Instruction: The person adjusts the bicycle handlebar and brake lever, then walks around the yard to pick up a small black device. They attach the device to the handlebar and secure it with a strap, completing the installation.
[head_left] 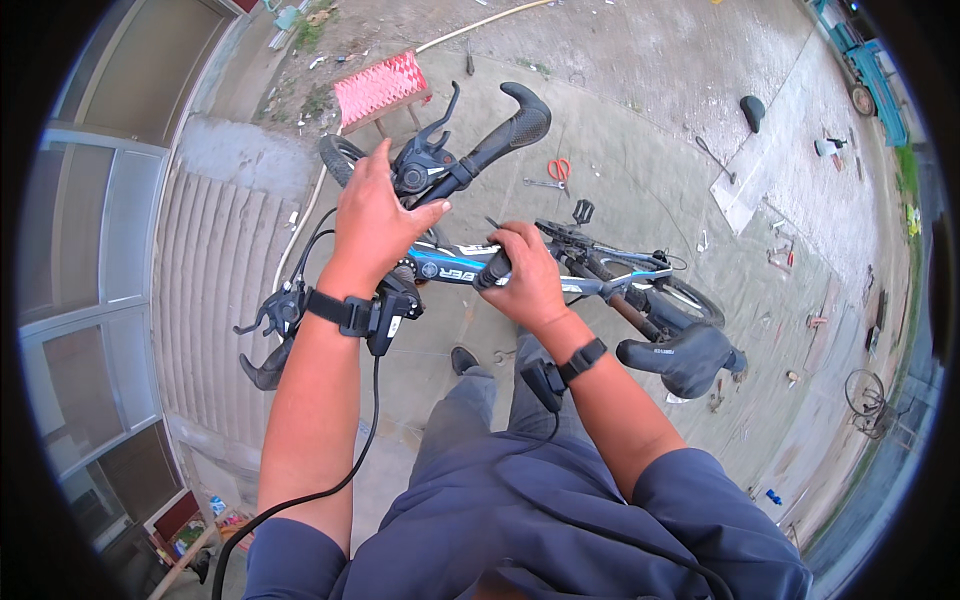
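Note:
A bicycle with a black, white and blue frame [455, 270] stands across in front of me, its handlebar to the left and its black saddle [685, 360] to the right. My left hand [375, 220] is at the far side of the handlebar, thumb and fingers apart around the brake and shift lever [412, 176]; whether it presses on it is hard to tell. Beyond this hand juts the black rubber grip [505, 135]. Over the frame's top tube, my right hand [528, 278] is closed on a black-handled tool [493, 268] with a thin shaft, resembling a screwdriver.
Orange-handled scissors [558, 169] and a wrench [545, 183] lie on the concrete beyond the bicycle. A pink woven stool [382, 90] stands past the handlebar. A loose saddle [752, 113] and a white bottle [827, 147] are farther right. Glazed doors [90, 220] line the left.

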